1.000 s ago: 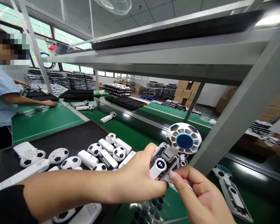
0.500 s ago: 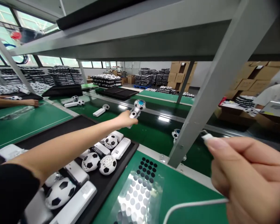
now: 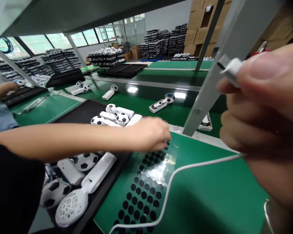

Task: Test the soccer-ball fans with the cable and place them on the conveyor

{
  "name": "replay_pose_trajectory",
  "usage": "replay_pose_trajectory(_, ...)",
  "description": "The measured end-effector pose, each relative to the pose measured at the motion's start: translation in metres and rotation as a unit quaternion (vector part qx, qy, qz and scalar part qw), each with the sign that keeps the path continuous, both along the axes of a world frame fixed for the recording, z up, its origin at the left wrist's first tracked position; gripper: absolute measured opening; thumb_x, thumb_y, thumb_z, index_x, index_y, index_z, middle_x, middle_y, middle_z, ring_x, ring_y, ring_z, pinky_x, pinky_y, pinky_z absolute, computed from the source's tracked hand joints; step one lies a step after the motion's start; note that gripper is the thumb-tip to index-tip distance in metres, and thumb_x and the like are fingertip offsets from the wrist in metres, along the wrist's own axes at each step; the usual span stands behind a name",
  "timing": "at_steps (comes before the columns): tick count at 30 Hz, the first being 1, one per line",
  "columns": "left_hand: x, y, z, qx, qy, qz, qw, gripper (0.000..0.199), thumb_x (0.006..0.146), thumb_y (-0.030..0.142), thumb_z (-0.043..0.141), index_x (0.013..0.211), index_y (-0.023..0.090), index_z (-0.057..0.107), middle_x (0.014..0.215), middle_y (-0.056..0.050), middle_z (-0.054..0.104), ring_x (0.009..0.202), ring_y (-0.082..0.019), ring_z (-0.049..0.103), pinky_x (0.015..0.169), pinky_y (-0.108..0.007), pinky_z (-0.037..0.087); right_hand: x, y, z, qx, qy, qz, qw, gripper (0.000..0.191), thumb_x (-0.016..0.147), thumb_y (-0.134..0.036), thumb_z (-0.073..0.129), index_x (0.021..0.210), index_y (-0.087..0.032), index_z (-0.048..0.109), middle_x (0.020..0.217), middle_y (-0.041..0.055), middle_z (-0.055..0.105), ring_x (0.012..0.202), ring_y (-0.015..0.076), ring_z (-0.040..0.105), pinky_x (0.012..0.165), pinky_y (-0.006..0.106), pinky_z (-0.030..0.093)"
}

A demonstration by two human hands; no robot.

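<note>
My right hand (image 3: 266,107), close to the camera, pinches a white USB cable (image 3: 200,165) just behind its metal plug (image 3: 226,65). The cable trails down and left over the green work surface. My left hand (image 3: 152,134) hovers above the upper end of a clear sheet of black round stickers (image 3: 139,204). Its fingers are loosely bent and blurred, with nothing visible in them. Beyond it, a soccer-ball handheld fan (image 3: 158,105) lies on the green belt, its handle uncovered. Under and beside my left arm, a black tray (image 3: 117,175) holds several white soccer-ball fans (image 3: 72,206).
A grey metal post (image 3: 197,110) rises at right, with another open-handled fan (image 3: 205,123) partly behind it. More fans (image 3: 109,92) lie along the belt. A shelf (image 3: 63,19) hangs overhead. At far left is another person's hand (image 3: 8,87). Cartons (image 3: 197,26) are stacked behind.
My left hand has let go of the fan, now lying on the belt, and drawn back toward the sticker sheet. My right hand with the cable plug has risen in view. The camera view has shifted.
</note>
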State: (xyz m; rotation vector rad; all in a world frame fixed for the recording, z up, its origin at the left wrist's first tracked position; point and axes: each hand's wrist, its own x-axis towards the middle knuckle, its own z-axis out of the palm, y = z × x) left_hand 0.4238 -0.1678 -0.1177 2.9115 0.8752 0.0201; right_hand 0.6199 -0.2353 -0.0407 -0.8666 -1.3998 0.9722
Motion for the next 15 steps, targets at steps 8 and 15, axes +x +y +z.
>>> replay_pose_trajectory(8, -0.023, -0.088, -0.082, -0.038, -0.065, -0.056, 0.996, 0.029, 0.094, 0.035, 0.057, 0.115, 0.019, 0.067, 0.116, -0.007, 0.067, 0.103, -0.021, 0.061, 0.092, -0.031, 0.049, -0.036, -0.009, -0.014, 0.015, -0.002, -0.054, 0.998, 0.019, 0.085, -0.033, 0.07, 0.07, -0.022, 0.066, 0.05, -0.007, 0.032, 0.04, 0.0041, 0.025, 0.034, 0.019, 0.016)
replay_pose_trajectory(15, -0.012, -0.086, -0.089, -0.032, -0.048, -0.011, 0.998, 0.02, 0.095, 0.028, 0.055, 0.099, 0.02, 0.074, 0.104, -0.004, 0.071, 0.095, -0.019, 0.063, 0.081, -0.028, 0.048, -0.032, -0.01, -0.015, 0.0, -0.001, -0.017, 1.0, 0.022, 0.081, -0.038, 0.073, 0.069, -0.023, 0.063, 0.048, -0.0068, 0.032, 0.039, 0.0054, 0.025, 0.033, 0.022, 0.015)
